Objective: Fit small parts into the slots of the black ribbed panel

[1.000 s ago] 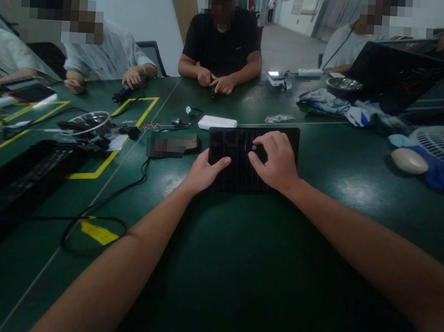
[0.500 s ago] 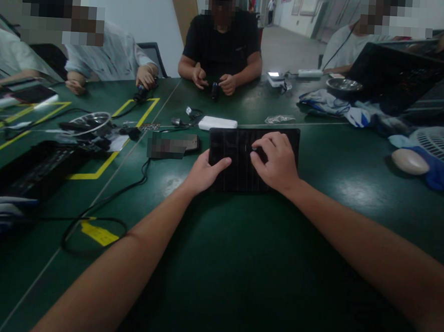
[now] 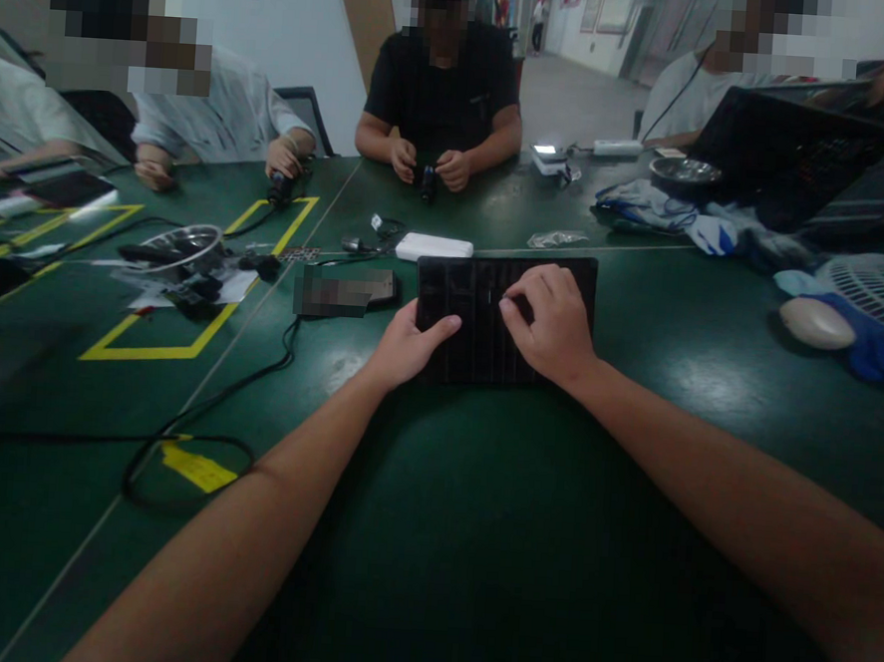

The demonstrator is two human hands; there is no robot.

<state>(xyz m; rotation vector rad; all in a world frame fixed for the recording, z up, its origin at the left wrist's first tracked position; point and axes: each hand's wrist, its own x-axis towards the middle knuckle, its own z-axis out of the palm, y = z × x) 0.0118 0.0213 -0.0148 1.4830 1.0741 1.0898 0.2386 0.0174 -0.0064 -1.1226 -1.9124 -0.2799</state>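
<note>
A black ribbed tray (image 3: 473, 313) lies flat on the green table (image 3: 475, 533) in front of me. My left hand (image 3: 405, 348) holds the tray's near left corner, with the thumb pressed on top of it. My right hand (image 3: 551, 321) rests on the tray's right half, fingers curled down and pinched on a small dark part that I cannot make out.
A white power bank (image 3: 433, 247) and a phone (image 3: 347, 291) lie just behind and left of the tray. A black cable (image 3: 204, 411) loops at the left by yellow tape. A steel bowl (image 3: 182, 245), gloves (image 3: 868, 342) and a fan (image 3: 875, 283) lie around. Other people sit across the table.
The large black tray at the left edge has gone from view. My right fingers have curled tighter on the small part. The people opposite have shifted their hands.
</note>
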